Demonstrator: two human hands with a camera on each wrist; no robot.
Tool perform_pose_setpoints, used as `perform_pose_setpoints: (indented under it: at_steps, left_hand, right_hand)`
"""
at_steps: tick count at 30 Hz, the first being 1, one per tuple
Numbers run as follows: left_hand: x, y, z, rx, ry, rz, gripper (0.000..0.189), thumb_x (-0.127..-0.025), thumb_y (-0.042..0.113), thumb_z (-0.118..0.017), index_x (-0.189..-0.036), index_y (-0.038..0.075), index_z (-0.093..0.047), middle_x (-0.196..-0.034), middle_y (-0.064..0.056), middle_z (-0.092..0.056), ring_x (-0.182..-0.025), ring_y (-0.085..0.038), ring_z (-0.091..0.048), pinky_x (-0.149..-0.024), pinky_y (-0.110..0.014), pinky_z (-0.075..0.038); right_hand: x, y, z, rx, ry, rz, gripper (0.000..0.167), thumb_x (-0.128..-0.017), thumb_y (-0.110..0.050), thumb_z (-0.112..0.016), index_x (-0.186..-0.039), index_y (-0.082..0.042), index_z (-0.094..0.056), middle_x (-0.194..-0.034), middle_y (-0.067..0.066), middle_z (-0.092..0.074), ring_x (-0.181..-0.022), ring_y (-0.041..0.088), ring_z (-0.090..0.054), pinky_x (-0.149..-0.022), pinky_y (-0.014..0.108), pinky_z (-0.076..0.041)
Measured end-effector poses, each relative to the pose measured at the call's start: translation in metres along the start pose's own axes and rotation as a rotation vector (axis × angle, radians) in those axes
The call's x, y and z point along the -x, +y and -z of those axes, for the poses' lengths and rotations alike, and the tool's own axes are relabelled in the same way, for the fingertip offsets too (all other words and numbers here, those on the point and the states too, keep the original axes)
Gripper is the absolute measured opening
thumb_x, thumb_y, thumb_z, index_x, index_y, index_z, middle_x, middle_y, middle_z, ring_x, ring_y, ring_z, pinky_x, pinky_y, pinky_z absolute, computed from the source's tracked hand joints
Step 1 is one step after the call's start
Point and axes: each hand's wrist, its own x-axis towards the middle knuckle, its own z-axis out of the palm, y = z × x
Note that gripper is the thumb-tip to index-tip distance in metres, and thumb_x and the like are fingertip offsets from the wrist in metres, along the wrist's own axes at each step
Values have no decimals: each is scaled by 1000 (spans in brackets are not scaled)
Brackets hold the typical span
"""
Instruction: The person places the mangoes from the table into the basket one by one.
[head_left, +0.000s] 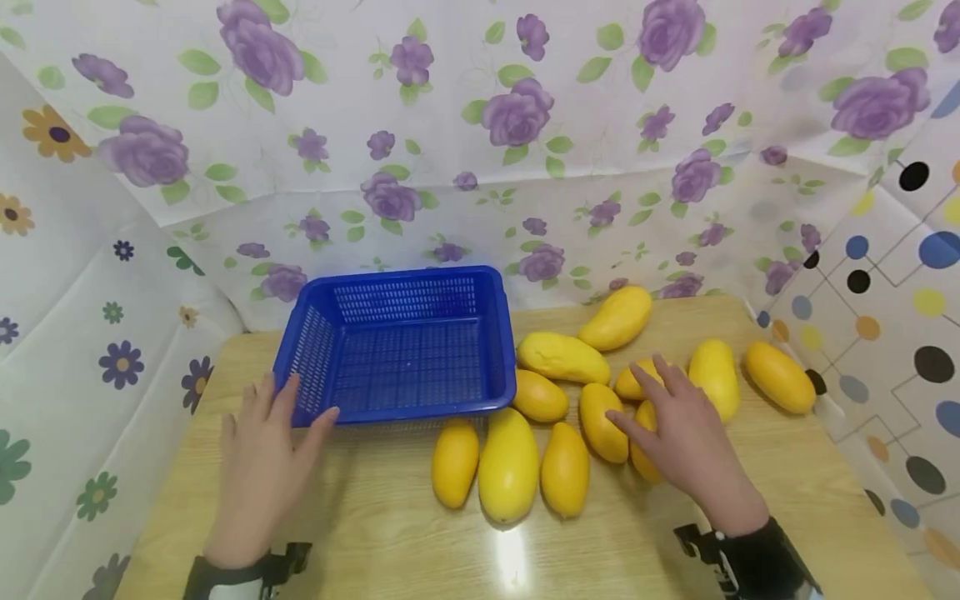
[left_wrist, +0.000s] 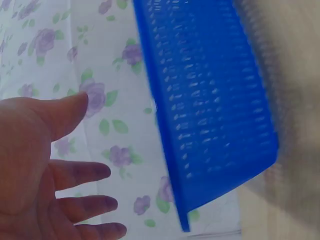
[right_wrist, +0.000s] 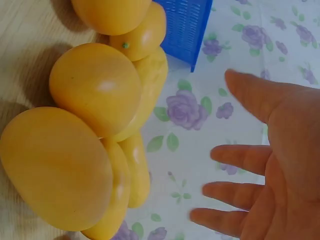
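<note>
A blue plastic basket [head_left: 408,410] with slotted walls and nothing in it stands on the left half of the table. My left hand [head_left: 262,467] hovers by its front left corner with fingers spread; the left wrist view shows the fingers apart from the basket wall [left_wrist: 215,100]. To the basket's right lie several yellow mangoes [head_left: 508,467], some touching one another. Above the right part of this group, my right hand [head_left: 690,433] has its fingers spread and partly hides two mangoes. In the right wrist view nothing is between that hand's fingers and thumb.
The wooden table [head_left: 390,533] is bounded by a purple-flowered cloth [head_left: 450,108] behind, a flowered sheet [head_left: 67,333] on the left and a dotted sheet [head_left: 892,333] on the right. One mango [head_left: 780,377] lies near the right edge, another [head_left: 617,318] near the back.
</note>
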Motion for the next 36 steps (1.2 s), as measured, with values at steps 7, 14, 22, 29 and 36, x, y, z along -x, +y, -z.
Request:
perform_pose_setpoints:
  at_steps: [7,14,22,29,36]
  left_hand:
    - [-24,-14,14,72,48,112,79,-90,47,-54,-142,-7,-27,-141,-36,-31,-124,-55,-35,-95,-68,-29]
    - [-42,-35,12,126,-63,273,87,-91,53,-47,-146,-6,-15,-147,-35,-21,-129,-54,-28,-98,-68,-27]
    - [-54,-55,-5,127,-144,311,84,-93,50,-45,-143,-12,-17,-140,-40,-28,-123,-57,-34,-96,-66,-32]
    - [-64,-56,-12,125,-203,350,76,-96,44,-42,-142,-13,-19,-136,-40,-35,-119,-56,-41,-90,-63,-40]
    - [-68,-57,-19,140,-254,370,61,-98,35,-41,-136,-13,-35,-126,-37,-49,-113,-49,-51,-86,-58,-46]
  right_hand:
    - [-2,-5,3,-98,-25,-7,66,-86,-62,-48,-131,-13,-53,-126,9,-61,-111,31,-60,-88,51,-47]
    - [-4,-7,4,-123,-6,-13,65,-87,-61,-49,-130,-13,-54,-125,10,-62,-111,31,-60,-88,52,-47]
    - [-7,-7,3,-138,13,-1,62,-87,-57,-52,-130,-13,-54,-124,10,-62,-110,30,-61,-87,50,-48]
    - [-8,-6,4,-144,7,-5,60,-87,-54,-55,-130,-12,-53,-125,11,-62,-111,31,-60,-88,51,-48]
    - [-8,-6,4,-137,9,-10,62,-87,-55,-55,-131,-11,-53,-126,11,-61,-113,31,-58,-89,51,-47]
